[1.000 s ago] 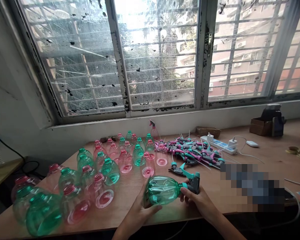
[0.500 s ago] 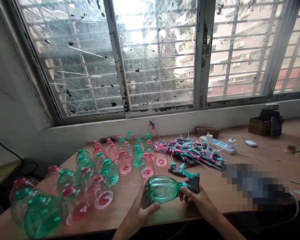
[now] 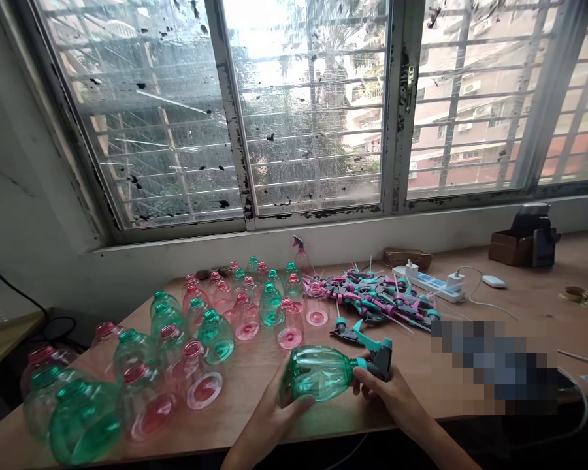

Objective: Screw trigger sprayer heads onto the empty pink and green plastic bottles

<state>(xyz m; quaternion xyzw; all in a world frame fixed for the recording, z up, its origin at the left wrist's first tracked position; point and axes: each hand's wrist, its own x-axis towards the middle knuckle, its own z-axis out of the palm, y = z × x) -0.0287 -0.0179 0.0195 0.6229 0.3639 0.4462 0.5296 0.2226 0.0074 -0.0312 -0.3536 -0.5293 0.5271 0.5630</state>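
Note:
A clear green spray bottle lies tilted on its side in the air over the table's front edge. My left hand is wrapped round its base end. At the neck, my right hand has its fingers closed about the teal collar of the black and teal trigger sprayer, which sits on the bottle's mouth. Just behind the bottle lies a loose trigger sprayer in black and teal. Beyond it is a heap of pink, teal and black trigger sprayers with thin tubes sticking out.
Several open green and pink bottles, such as a pink bottle and a green bottle, stand on the wooden table to the left. A power strip, a cardboard box and a blurred-out patch are on the right.
Almost nothing differs. Both hands keep their hold on the bottle and sprayer, and the view has shifted very slightly.

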